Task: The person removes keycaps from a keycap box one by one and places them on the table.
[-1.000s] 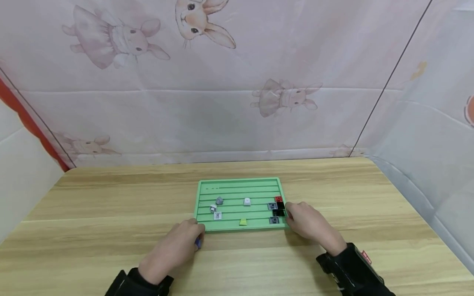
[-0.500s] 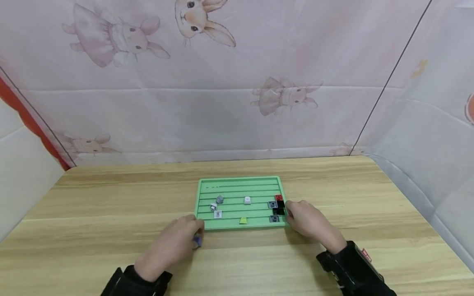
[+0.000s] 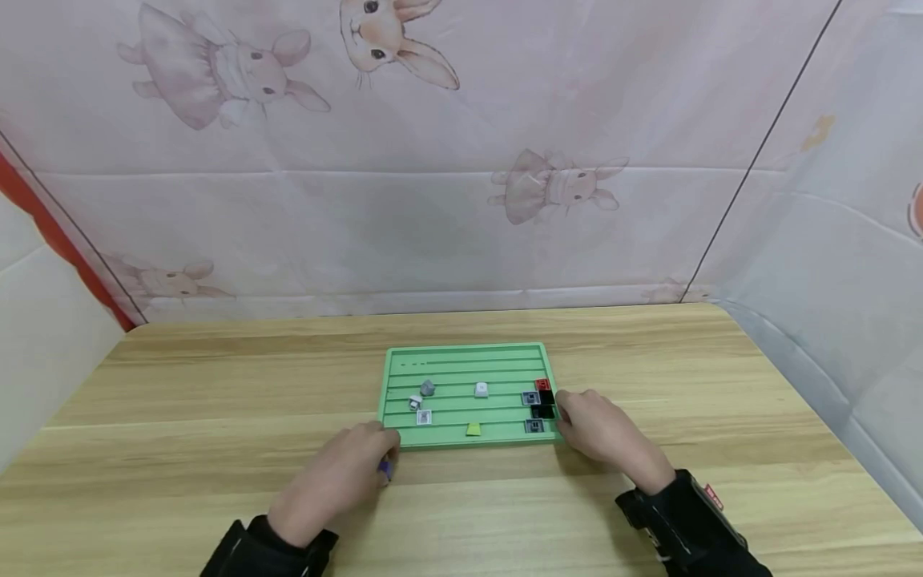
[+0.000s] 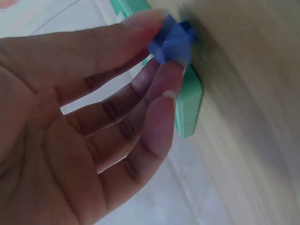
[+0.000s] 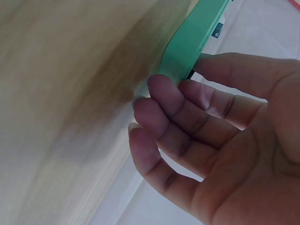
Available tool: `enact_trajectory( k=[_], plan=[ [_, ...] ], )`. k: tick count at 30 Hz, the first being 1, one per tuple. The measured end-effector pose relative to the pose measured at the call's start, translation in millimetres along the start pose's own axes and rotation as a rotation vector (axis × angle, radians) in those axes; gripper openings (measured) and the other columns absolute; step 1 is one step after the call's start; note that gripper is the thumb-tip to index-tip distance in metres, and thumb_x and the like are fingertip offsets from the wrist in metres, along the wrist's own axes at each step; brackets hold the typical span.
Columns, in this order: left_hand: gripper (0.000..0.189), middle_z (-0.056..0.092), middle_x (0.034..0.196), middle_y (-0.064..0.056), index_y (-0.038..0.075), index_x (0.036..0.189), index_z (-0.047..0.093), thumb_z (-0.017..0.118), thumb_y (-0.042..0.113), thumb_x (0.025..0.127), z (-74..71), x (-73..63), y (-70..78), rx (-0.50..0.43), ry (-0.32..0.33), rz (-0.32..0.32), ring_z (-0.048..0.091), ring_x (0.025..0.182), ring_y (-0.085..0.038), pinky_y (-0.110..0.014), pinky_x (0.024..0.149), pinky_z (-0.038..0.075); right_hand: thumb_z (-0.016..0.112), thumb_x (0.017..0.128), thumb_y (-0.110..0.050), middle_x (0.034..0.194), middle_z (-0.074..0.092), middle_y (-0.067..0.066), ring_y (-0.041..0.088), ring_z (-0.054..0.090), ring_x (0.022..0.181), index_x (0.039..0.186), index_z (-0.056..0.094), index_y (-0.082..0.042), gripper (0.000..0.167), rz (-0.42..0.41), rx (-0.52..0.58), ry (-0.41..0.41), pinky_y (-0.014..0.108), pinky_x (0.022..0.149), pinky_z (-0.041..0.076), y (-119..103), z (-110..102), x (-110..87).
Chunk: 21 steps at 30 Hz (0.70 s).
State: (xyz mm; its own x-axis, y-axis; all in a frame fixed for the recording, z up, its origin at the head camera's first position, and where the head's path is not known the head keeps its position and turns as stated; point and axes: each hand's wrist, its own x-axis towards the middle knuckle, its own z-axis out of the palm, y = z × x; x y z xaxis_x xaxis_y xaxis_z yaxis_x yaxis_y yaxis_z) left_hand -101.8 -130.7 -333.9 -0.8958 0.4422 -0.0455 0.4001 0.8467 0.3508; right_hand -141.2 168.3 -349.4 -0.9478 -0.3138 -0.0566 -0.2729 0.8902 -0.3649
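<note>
A green ridged tray [image 3: 461, 360] lies on the table with several small keycaps on it. My left hand [image 3: 342, 473] is at its front left corner. In the left wrist view, its thumb and fingertips pinch a small blue keycap [image 4: 171, 44] just off the tray's edge. My right hand [image 3: 600, 429] holds the tray's right edge near the front corner, thumb at the rim and fingers curled along the side. Dark keycaps cluster beside it, among them a black keycap [image 3: 542, 412] and a red keycap [image 3: 542, 385].
White and grey keycaps sit toward the tray's left, including a white keycap [image 3: 424, 417] and a grey keycap [image 3: 428, 388]. Nearer the middle are another white keycap [image 3: 481, 389] and a yellow-green keycap [image 3: 473, 429]. Rabbit-printed cloth [image 3: 433, 240] hangs behind the wooden table [image 3: 216, 385].
The left hand shifts slightly, and the blue keycap turns a little between its fingers. My right hand and the keycaps on the tray stay put.
</note>
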Motion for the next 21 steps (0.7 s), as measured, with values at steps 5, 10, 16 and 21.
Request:
enact_trajectory(
  k=[5,10,16,21],
  plan=[
    [0.020,0.047,0.067,0.000,0.007,0.071,0.059,0.072,-0.008,0.068,2.4,1.1,-0.8,0.006,0.019,-0.020,0.041,0.061,-0.013,-0.028,0.055,0.039,0.060,0.082,-0.003,0.055,0.042,0.001,0.011,0.039,0.049,0.069,0.045,-0.008,0.021,-0.008,-0.003,0.007,0.023,0.045,0.029,0.2,0.0,0.3],
    [0.019,0.046,0.068,0.000,0.008,0.070,0.059,0.071,-0.007,0.069,2.4,2.6,-0.4,0.012,0.039,-0.053,0.041,0.060,-0.013,-0.027,0.055,0.039,0.060,0.082,-0.003,0.055,0.041,0.001,0.011,0.038,0.049,0.069,0.045,-0.008,0.021,-0.009,-0.003,0.005,0.023,0.045,0.029,-0.1,-0.6,0.3],
    [0.018,0.046,0.069,0.000,0.007,0.072,0.059,0.071,-0.007,0.070,2.6,3.0,-0.6,0.014,0.067,-0.052,0.041,0.059,-0.012,-0.025,0.053,0.038,0.060,0.082,-0.003,0.055,0.041,0.001,0.011,0.038,0.049,0.069,0.045,-0.008,0.021,-0.004,0.000,-0.002,0.023,0.045,0.029,-0.4,-1.1,0.0],
    [0.017,0.046,0.069,-0.001,0.006,0.074,0.060,0.072,-0.006,0.070,2.5,3.6,-0.2,0.008,0.063,-0.061,0.041,0.058,-0.012,-0.024,0.052,0.037,0.060,0.082,-0.003,0.056,0.042,0.001,0.012,0.039,0.049,0.070,0.046,-0.008,0.020,0.004,0.005,-0.009,0.023,0.045,0.029,-0.4,-1.0,0.6]
  ],
)
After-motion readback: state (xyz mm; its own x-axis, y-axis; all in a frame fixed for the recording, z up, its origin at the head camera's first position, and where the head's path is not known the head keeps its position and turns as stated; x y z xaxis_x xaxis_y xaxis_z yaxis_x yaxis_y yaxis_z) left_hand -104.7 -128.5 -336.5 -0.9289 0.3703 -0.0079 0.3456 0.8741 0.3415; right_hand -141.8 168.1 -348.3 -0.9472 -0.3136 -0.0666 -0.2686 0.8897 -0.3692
